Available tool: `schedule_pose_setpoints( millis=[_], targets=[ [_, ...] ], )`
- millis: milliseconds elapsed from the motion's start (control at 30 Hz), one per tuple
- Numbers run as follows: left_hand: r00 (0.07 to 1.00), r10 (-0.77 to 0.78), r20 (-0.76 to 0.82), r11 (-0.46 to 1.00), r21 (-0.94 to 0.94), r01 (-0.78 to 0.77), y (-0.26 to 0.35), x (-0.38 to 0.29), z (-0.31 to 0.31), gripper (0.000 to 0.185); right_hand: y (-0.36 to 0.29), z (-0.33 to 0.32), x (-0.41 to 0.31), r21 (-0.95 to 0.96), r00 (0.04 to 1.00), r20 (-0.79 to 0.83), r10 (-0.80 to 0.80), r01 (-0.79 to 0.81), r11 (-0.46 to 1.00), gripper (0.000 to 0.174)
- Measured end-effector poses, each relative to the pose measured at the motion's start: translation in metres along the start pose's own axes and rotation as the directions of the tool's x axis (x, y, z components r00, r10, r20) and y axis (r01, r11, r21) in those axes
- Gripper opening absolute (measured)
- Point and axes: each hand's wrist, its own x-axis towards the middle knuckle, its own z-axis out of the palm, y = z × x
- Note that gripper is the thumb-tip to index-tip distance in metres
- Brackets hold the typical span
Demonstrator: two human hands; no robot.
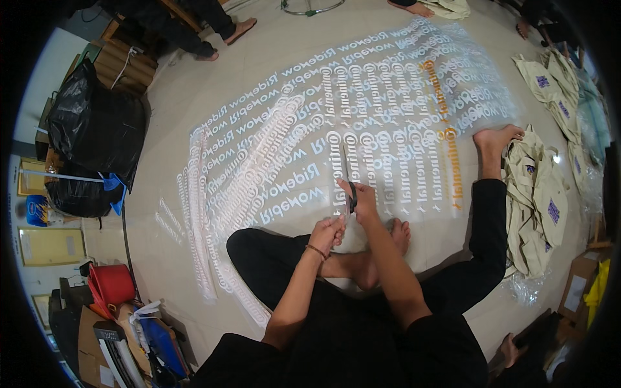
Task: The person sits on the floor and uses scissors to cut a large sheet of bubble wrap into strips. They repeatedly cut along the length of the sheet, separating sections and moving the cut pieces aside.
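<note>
Black-handled scissors are in my right hand, their long blades pointing away from me over a clear plastic film sheet printed with rows of lettering. Close by on the left, my left hand pinches the near edge of the film, just below a white-lettered column. Whether the blades are parted is too fine to tell. Several white columns and one orange-lettered column run side by side on the sheet. Cut lettered strips lie in an overlapping pile to the left, with more narrow strips beyond them.
Cream cloth bags lie on the floor at right, beside my outstretched foot. Black plastic bags, a blue dustpan and a red bucket stand at left. Other people's feet are at the far side; a cardboard box is at right.
</note>
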Motion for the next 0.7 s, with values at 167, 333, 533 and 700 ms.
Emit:
schedule_pose_setpoints(
  millis=[167,333,533,700],
  targets=[
    [1.000,-0.021,0.000,1.000,-0.015,0.021,0.001,-0.003,0.002,0.036,-0.014,0.009,0.011,0.017,1.000,-0.001,0.003,-0.003,1.000,0.038],
    [0.999,-0.034,0.007,0.999,-0.020,0.034,0.002,-0.004,0.003,0.034,-0.022,0.011,0.024,-0.012,1.000,0.027,0.007,-0.006,1.000,0.039],
    [0.999,-0.048,0.006,0.998,-0.041,0.048,-0.003,-0.005,0.003,0.036,-0.030,0.016,0.047,0.080,0.999,0.051,-0.005,0.001,0.997,0.031],
    [0.997,-0.049,0.057,0.997,-0.062,0.052,-0.006,-0.004,-0.001,0.035,-0.038,0.022,0.064,0.068,0.999,0.050,-0.008,0.005,0.998,0.029]
  ],
)
